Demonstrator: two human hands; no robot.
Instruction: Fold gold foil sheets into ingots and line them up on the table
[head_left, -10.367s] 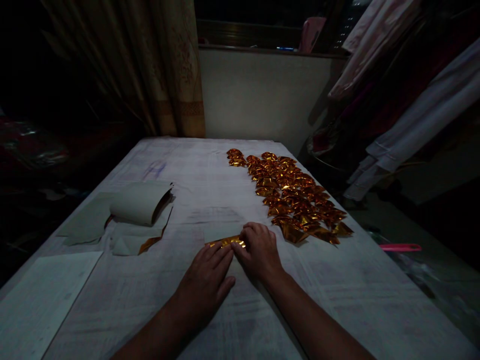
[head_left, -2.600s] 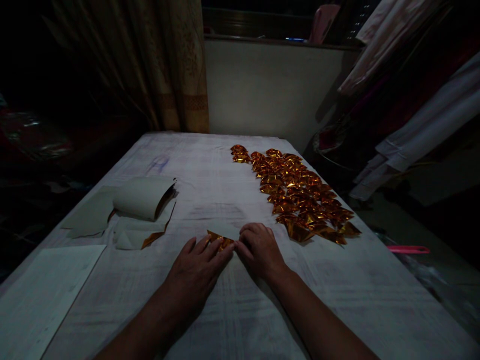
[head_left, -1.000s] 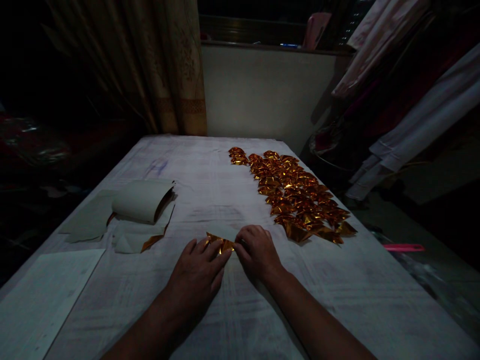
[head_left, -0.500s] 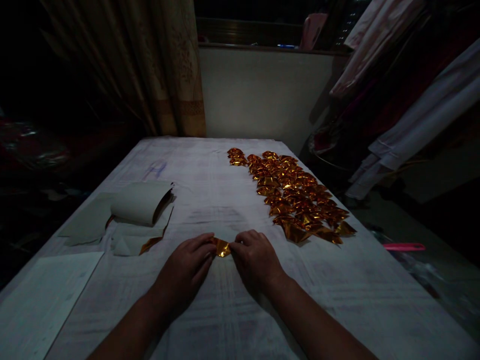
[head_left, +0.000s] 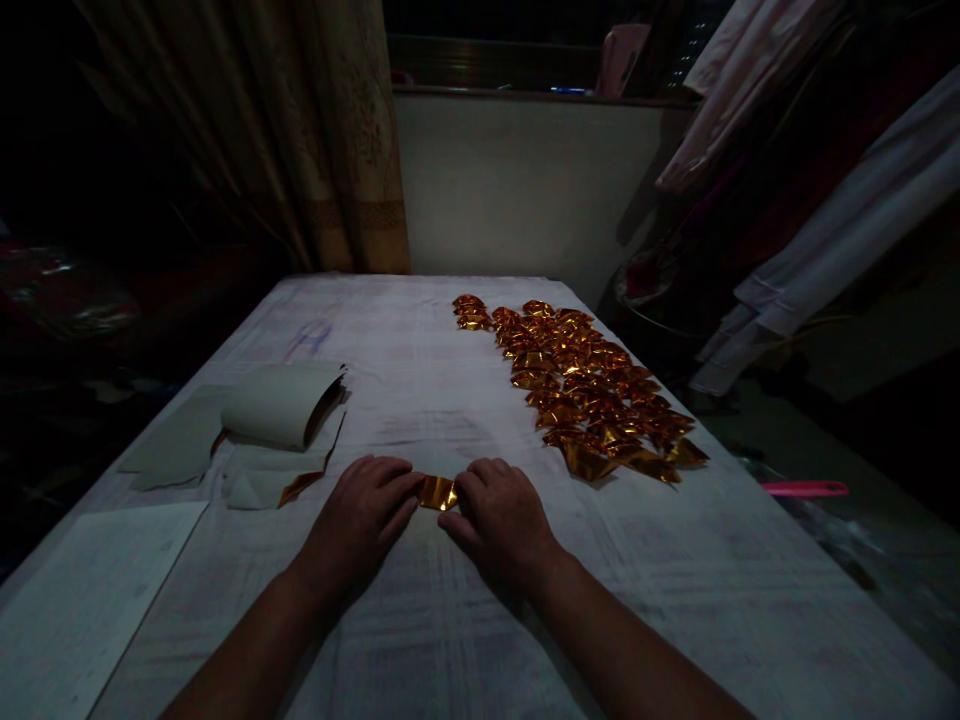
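Between my hands, low over the cloth-covered table (head_left: 420, 620), is a small folded piece of gold foil paper (head_left: 436, 492). My left hand (head_left: 367, 510) pinches its left end between thumb and fingers. At the right end, my right hand (head_left: 502, 515) grips it the same way, the thumb below and the fingers curled above. My fingertips cover both ends of the piece. Several folded gold foil pieces (head_left: 592, 385) lie in close rows to the right, pointed at their ends. A smaller group of them (head_left: 471, 312) sits further back.
Left of my hands lie pale-backed foil sheets (head_left: 281, 405), one curled up. A flat white sheet (head_left: 97, 590) is at the near left. Beyond the table are a curtain (head_left: 352, 150) and a wall (head_left: 517, 190). Clothes (head_left: 840, 210) hang on the right, above a pink handle (head_left: 806, 489).
My left hand has shifted slightly left and up. The right thumb has moved left under the foil piece, and more of its gold middle now shows flat between my hands.
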